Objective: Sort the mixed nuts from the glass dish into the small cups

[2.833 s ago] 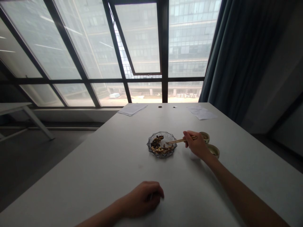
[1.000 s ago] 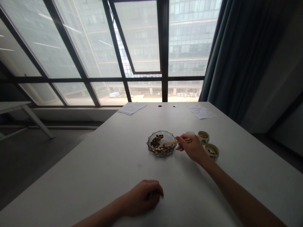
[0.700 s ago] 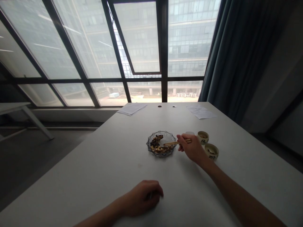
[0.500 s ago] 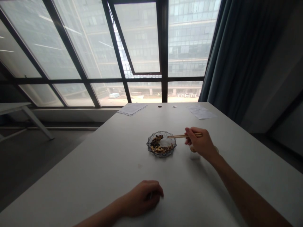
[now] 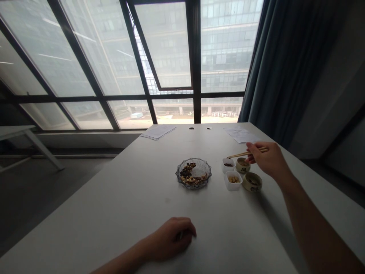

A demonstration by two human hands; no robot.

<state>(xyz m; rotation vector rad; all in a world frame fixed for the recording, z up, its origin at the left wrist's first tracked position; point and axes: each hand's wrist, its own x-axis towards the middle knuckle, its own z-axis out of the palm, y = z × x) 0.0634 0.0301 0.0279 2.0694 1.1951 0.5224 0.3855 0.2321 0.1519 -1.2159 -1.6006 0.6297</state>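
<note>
My right hand [image 5: 268, 160] grips a pair of wooden chopsticks [image 5: 242, 154], whose tips hang over a small white square cup [image 5: 228, 164] with something dark inside. Next to it stand a second white cup [image 5: 233, 180] holding pale nuts and two round yellowish cups [image 5: 243, 164] [image 5: 252, 181]. A glass dish [image 5: 194, 173] of mixed nuts and dark pieces sits to their left on the white table [image 5: 137, 190]. Near the front edge, my left hand [image 5: 171, 239] rests on the table with its fingers curled under.
Sheets of paper lie at the far left [image 5: 158, 131] and far right [image 5: 241, 134] of the table. Large windows stand behind it, a dark curtain [image 5: 279, 68] hangs at the right, and another table [image 5: 17, 133] is at the left.
My right hand has lifted the chopsticks out of the glass dish and carried them right, over the small cups. The left hand has stayed where it was.
</note>
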